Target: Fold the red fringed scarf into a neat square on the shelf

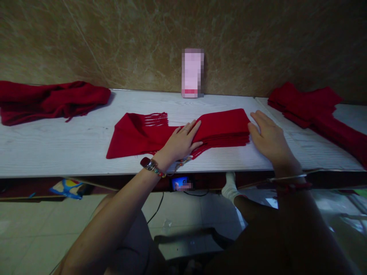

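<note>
A red fringed scarf (225,124) lies on the white tabletop, its right part in a neat layered stack and its left part folded over at an angle. Fringe shows at the upper left and under the front edge. My left hand (183,140) rests flat on the scarf's middle, fingers stretched out. Beside the stack's right end is my right hand (268,135), fingers extended and nothing gripped; whether it touches the cloth edge I cannot tell.
Another red cloth (54,101) lies bunched at the left, and folded red scarves (304,105) are piled at the right. A pink, blurred object (192,72) leans on the marble wall. Below the table's front edge are a lit phone (181,184) and a plastic packet (68,188).
</note>
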Tool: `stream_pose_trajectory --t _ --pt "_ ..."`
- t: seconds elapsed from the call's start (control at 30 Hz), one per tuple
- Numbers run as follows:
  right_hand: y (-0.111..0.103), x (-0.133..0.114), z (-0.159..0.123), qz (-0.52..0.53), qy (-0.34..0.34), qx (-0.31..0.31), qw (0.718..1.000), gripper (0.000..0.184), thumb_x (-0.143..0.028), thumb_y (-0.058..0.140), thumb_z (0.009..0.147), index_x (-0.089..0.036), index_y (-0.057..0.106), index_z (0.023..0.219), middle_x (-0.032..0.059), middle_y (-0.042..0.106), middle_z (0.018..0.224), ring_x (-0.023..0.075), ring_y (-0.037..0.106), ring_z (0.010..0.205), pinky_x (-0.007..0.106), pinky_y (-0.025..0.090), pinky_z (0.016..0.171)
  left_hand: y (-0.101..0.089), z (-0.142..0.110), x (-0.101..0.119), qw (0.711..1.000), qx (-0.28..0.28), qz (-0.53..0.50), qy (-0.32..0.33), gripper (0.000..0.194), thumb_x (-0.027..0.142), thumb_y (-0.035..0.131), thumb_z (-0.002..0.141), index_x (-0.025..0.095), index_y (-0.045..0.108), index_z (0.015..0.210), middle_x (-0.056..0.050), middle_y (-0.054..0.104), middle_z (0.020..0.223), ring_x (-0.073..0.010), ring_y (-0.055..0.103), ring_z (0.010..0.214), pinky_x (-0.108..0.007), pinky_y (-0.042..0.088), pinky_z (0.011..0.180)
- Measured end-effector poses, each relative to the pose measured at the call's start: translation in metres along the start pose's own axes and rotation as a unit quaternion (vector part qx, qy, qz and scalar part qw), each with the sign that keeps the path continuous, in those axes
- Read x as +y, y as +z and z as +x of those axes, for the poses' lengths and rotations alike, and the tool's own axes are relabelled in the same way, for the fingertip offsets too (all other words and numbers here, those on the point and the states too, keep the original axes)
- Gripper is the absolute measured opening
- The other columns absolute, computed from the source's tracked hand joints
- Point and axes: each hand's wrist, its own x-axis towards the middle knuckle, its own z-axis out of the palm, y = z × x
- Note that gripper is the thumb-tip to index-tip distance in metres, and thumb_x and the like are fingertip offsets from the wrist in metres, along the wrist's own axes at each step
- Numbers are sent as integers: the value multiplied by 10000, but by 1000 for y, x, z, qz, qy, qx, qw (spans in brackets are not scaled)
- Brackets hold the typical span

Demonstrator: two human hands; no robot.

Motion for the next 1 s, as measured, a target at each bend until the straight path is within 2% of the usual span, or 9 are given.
stream_pose_trajectory --t 0.13,0.27,0.37,0.5,0.67,0.8,0.9,1.0 --pt "-4 -23 5 28 -79 0 996 482 -338 317 917 -170 465 1345 95 436 1431 273 349 1337 502 287 1093 -1 0 1 1000 2 -4 2 662 429 367 938 99 137 1463 -185 191 1523 -276 234 1384 -420 271 1089" --pt "7 -45 14 46 -151 -60 986 455 -304 351 915 -174 481 1331 98 460 1415 261 364 1329 510 291 1084 1 0 -1 1000 10 -5 7 667 426 388 931 87 156 1457 -194 202 1518 -278 247 1379 -415 282 1082" --pt "17 -51 20 30 -157 -109 981 438 -277 360 911 -164 511 1307 109 503 1376 252 414 1297 504 299 1081 2 0 -2 1000 11 -6 8 660 424 388 931 88 166 1454 -198 208 1515 -274 250 1378 -418 282 1082" --pt "20 -41 23 22 -140 -119 983 437 -254 352 904 -160 529 1292 102 521 1359 244 439 1280 495 319 1075 3 1 -3 1000 11 -12 4 662 431 379 929 112 149 1462 -188 209 1518 -290 266 1370 -447 279 1082" --pt "13 -16 16 25 -67 -88 994 446 -220 337 891 -106 554 1263 126 527 1346 250 445 1275 458 341 1075 3 2 -3 1000 12 -9 3 661 427 383 926 122 146 1463 -187 210 1518 -289 257 1374 -438 281 1079" --pt "11 3 6 14 18 -64 998 435 -236 338 893 -130 575 1242 130 612 1246 266 539 1184 447 396 1034 4 2 -3 1000 13 -2 7 668 428 382 925 116 137 1463 -194 213 1515 -294 259 1373 -448 295 1070" --pt "11 9 2 9 22 -5 1000 426 -276 336 903 -143 588 1220 140 615 1234 287 538 1180 493 403 1012 4 1 -3 1000 16 -4 5 662 423 376 928 112 138 1462 -196 217 1513 -294 269 1368 -454 295 1071" --pt "10 1 1 20 -7 58 998 444 -301 327 912 -141 547 1264 147 549 1319 290 475 1243 518 367 1034 3 0 -2 1000 19 -4 1 653 411 381 930 112 146 1461 -191 224 1512 -289 272 1368 -450 290 1074"
